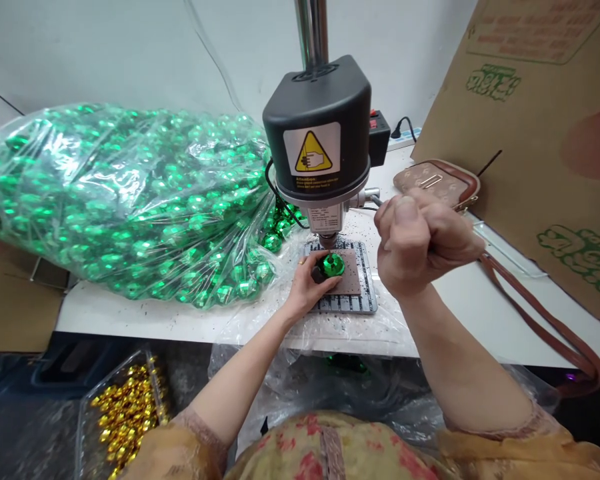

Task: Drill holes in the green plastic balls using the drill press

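My left hand (310, 283) is closed around a shiny green ball (333, 265) on the base of a small drill press (320, 133). A dark piece sits between my fingers at the ball's left side. Under the ball lies a pinkish-brown board (351, 273) on the slotted metal base plate (367, 293). The drill chuck (329, 241) is just above the ball; whether the bit touches it I cannot tell. My right hand (413, 243) is a fist around the press's feed lever (375, 199), most of which the hand hides.
Left of the press lies a large clear bag of green balls (145, 207). Below the table edge is a clear bin of gold balls (127, 413). A brown strapped pouch (433, 183) and a cardboard box (545, 133) stand to the right. Dark shavings litter the plate.
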`<state>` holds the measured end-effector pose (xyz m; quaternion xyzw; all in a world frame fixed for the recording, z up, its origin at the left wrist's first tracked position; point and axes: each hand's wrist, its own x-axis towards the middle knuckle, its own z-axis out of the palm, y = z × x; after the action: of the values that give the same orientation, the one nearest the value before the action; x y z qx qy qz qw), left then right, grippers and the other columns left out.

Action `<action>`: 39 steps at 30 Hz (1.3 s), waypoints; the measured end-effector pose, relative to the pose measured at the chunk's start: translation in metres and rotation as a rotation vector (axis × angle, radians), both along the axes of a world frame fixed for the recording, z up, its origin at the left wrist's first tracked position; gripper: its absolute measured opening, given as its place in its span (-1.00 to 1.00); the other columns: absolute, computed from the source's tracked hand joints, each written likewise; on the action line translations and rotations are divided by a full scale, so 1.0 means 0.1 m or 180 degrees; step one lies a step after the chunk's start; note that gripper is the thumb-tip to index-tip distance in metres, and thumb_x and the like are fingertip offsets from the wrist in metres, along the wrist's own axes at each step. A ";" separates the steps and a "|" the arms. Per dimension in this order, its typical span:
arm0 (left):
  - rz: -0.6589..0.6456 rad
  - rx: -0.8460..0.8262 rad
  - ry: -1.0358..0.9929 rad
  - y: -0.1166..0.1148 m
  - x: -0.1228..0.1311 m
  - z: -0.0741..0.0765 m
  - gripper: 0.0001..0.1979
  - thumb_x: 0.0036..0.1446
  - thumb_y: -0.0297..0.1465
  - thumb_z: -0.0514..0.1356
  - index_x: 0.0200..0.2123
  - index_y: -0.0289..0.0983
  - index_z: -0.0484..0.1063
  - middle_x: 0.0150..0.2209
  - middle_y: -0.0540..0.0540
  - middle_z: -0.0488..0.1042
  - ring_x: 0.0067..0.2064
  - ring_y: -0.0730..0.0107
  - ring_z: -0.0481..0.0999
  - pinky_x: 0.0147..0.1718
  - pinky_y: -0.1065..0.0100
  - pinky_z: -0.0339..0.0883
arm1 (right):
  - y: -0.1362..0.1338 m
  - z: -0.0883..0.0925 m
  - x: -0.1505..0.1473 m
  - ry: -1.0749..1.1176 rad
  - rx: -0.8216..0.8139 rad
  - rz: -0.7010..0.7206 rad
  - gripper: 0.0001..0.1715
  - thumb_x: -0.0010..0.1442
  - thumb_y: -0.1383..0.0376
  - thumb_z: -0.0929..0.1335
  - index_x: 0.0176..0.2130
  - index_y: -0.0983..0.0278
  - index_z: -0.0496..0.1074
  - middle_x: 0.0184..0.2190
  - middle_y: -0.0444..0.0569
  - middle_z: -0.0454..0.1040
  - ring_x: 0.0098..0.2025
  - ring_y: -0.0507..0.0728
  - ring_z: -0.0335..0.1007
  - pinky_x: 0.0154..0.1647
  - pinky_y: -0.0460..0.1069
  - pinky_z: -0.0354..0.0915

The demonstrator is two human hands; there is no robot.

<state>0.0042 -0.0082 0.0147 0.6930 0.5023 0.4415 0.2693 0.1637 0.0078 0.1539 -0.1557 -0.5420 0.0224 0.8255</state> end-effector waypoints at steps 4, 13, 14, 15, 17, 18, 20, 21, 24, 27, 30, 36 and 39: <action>-0.0011 0.0017 0.0031 0.01 -0.01 -0.01 -0.48 0.06 -0.35 0.50 0.09 -0.20 0.51 -0.02 -0.17 0.58 0.07 0.03 0.51 0.12 0.04 0.37 | 0.00 -0.06 0.01 -0.0071 0.0173 -0.0041 -0.41 0.34 0.38 0.33 -0.54 0.25 -0.12 -0.65 -0.24 -0.08 -0.64 -0.11 -0.06 -0.63 -0.06 0.01; -0.0029 0.0014 -0.0052 0.01 -0.02 -0.03 -0.48 0.09 -0.30 0.49 0.11 -0.19 0.50 -0.01 -0.17 0.57 0.07 0.05 0.51 0.11 0.07 0.38 | -0.01 -0.15 0.05 -0.0236 0.0286 0.0050 -0.47 0.27 0.49 0.32 -0.54 0.24 -0.07 -0.60 -0.25 0.00 -0.60 -0.11 0.03 -0.58 -0.07 0.11; -0.0032 0.0012 -0.0058 0.01 -0.02 -0.03 -0.48 0.09 -0.30 0.49 0.11 -0.19 0.50 -0.01 -0.17 0.57 0.07 0.05 0.51 0.12 0.06 0.38 | 0.00 -0.16 0.05 -0.0241 0.0299 0.0066 -0.47 0.26 0.50 0.32 -0.54 0.24 -0.08 -0.60 -0.25 -0.01 -0.60 -0.11 0.02 -0.58 -0.07 0.10; -0.0029 0.0014 -0.0064 0.01 -0.02 -0.03 -0.48 0.09 -0.29 0.49 0.11 -0.19 0.50 -0.01 -0.17 0.57 0.08 0.05 0.51 0.12 0.06 0.38 | 0.00 -0.19 0.05 -0.0233 0.0324 0.0088 -0.47 0.25 0.50 0.32 -0.53 0.24 -0.08 -0.60 -0.25 -0.01 -0.60 -0.11 0.00 -0.58 -0.07 0.09; -0.0023 0.0019 -0.0082 0.00 -0.02 -0.03 -0.49 0.10 -0.29 0.48 0.11 -0.19 0.50 -0.01 -0.17 0.58 0.08 0.05 0.51 0.13 0.05 0.37 | 0.00 -0.24 0.05 -0.0226 0.0385 0.0156 -0.47 0.25 0.51 0.31 -0.54 0.24 -0.09 -0.59 -0.24 -0.01 -0.59 -0.11 -0.02 -0.58 -0.07 0.09; -0.0023 0.0020 -0.0094 0.00 -0.02 -0.04 -0.49 0.10 -0.29 0.48 0.11 -0.19 0.50 -0.01 -0.17 0.58 0.08 0.05 0.52 0.13 0.04 0.37 | -0.01 -0.25 0.05 -0.0217 0.0419 0.0189 -0.47 0.24 0.51 0.31 -0.54 0.24 -0.09 -0.60 -0.24 -0.01 -0.60 -0.10 -0.03 -0.58 -0.07 0.09; -0.0021 0.0003 -0.0129 0.00 -0.02 -0.04 -0.48 0.09 -0.29 0.49 0.10 -0.19 0.50 0.00 -0.17 0.58 0.09 0.05 0.52 0.14 0.04 0.38 | -0.03 -0.24 0.05 -0.0223 0.0379 0.0196 -0.45 0.24 0.52 0.32 -0.55 0.25 -0.09 -0.61 -0.24 -0.02 -0.60 -0.10 -0.02 -0.58 -0.06 0.10; -0.0026 -0.0021 -0.0157 0.01 -0.02 -0.05 -0.48 0.08 -0.29 0.49 0.10 -0.19 0.50 0.00 -0.17 0.57 0.09 0.05 0.52 0.14 0.04 0.38 | -0.05 -0.21 0.05 -0.0232 0.0308 0.0164 -0.44 0.25 0.51 0.32 -0.56 0.25 -0.09 -0.61 -0.24 -0.02 -0.61 -0.10 -0.01 -0.58 -0.05 0.09; -0.0031 -0.0128 -0.0338 0.03 0.01 -0.05 -0.46 0.05 -0.29 0.50 0.08 -0.19 0.48 0.02 -0.17 0.57 0.10 0.05 0.54 0.14 0.05 0.40 | -0.08 0.02 0.03 -0.0151 -0.0064 0.0083 -0.43 0.32 0.46 0.32 -0.58 0.25 -0.04 -0.64 -0.25 -0.03 -0.63 -0.10 -0.02 -0.59 -0.03 -0.03; 0.0161 -0.0108 -0.0505 -0.04 0.06 0.00 -0.50 0.07 -0.29 0.48 0.04 -0.22 0.43 -0.01 -0.17 0.56 0.02 0.13 0.58 0.06 0.10 0.45 | -0.08 0.31 0.02 0.0048 -0.0544 0.0034 -0.43 0.33 0.44 0.36 -0.61 0.24 0.06 -0.68 -0.26 0.01 -0.62 -0.10 0.00 -0.54 -0.02 -0.03; 0.0579 0.0210 -0.0316 -0.31 0.08 0.05 -0.55 0.11 -0.26 0.45 0.00 -0.21 0.40 -0.10 -0.12 0.55 -0.10 0.22 0.59 -0.07 0.19 0.48 | -0.06 0.47 0.01 0.0037 -0.0690 0.0113 -0.43 0.34 0.45 0.35 -0.60 0.22 0.06 -0.68 -0.27 0.01 -0.64 -0.10 0.01 -0.54 -0.02 -0.01; -0.1177 0.1935 0.1196 -1.21 -0.03 -0.14 -0.54 0.22 -0.09 0.37 0.02 -0.26 0.42 -0.21 -0.16 0.57 -0.23 0.25 0.57 -0.25 0.25 0.46 | -0.04 0.44 0.01 0.0061 -0.0756 0.0170 -0.43 0.38 0.27 0.35 -0.57 0.21 0.04 -0.63 -0.24 -0.04 -0.62 -0.11 0.04 -0.49 -0.03 0.01; -0.1529 0.2340 0.2219 -1.45 -0.09 -0.32 -0.69 0.29 -0.27 0.34 0.04 -0.22 0.47 -0.10 -0.21 0.63 -0.16 0.23 0.59 -0.17 0.23 0.49 | -0.02 0.42 0.01 0.0097 -0.0663 0.0155 -0.43 0.38 0.25 0.36 -0.57 0.20 0.05 -0.64 -0.24 0.02 -0.62 -0.09 0.06 -0.52 -0.01 0.02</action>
<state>-0.0045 -0.1534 -0.0171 0.9412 0.2027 0.2586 -0.0789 0.1643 0.0053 0.1960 -0.2271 -0.5277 0.1010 0.8123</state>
